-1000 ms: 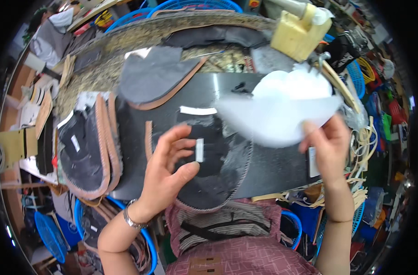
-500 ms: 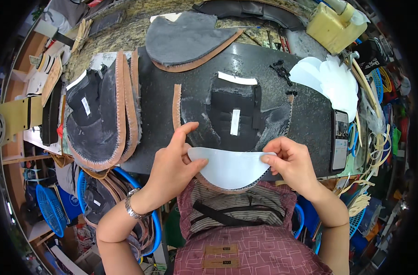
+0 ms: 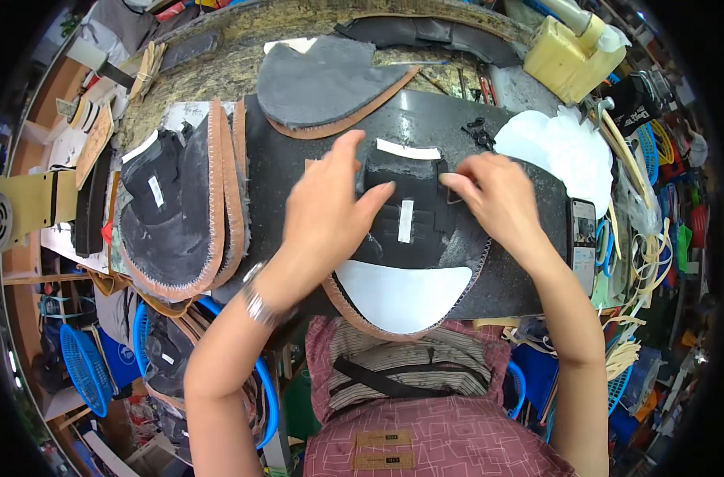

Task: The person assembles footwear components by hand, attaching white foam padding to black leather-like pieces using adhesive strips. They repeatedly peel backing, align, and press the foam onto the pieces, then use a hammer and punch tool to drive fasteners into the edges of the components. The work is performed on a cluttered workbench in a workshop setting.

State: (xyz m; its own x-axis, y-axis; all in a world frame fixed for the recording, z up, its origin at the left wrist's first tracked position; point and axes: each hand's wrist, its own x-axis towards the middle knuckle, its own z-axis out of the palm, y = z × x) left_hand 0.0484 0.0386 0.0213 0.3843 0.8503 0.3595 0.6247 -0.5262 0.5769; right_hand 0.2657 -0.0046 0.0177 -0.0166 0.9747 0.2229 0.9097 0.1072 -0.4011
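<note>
A black shoe upper [image 3: 425, 246] with a stitched brown edge lies flat before me, its rounded end near my apron. A white crescent-shaped stiffener piece [image 3: 402, 296] rests on that end, touched by neither hand. My left hand [image 3: 328, 195] is over the upper's left side, thumb and fingers apart, with nothing between them. My right hand [image 3: 493, 191] is at the upper's right side, its fingers curled and the thumb beside the black tongue part. What the right fingertips pinch, if anything, is hidden. White strips mark the upper's middle and far edge.
More stitched uppers [image 3: 171, 222] are stacked at the left; another upper [image 3: 322, 83] lies beyond. White crescent pieces [image 3: 573, 151], a phone [image 3: 582, 246] and a yellowish container [image 3: 573, 60] are at the right. A blue basket [image 3: 267, 405] with uppers stands below the table at left.
Both hands have let go of the white stiffener piece and moved away from me to the upper's far part. The white piece now lies flat on the rounded end.
</note>
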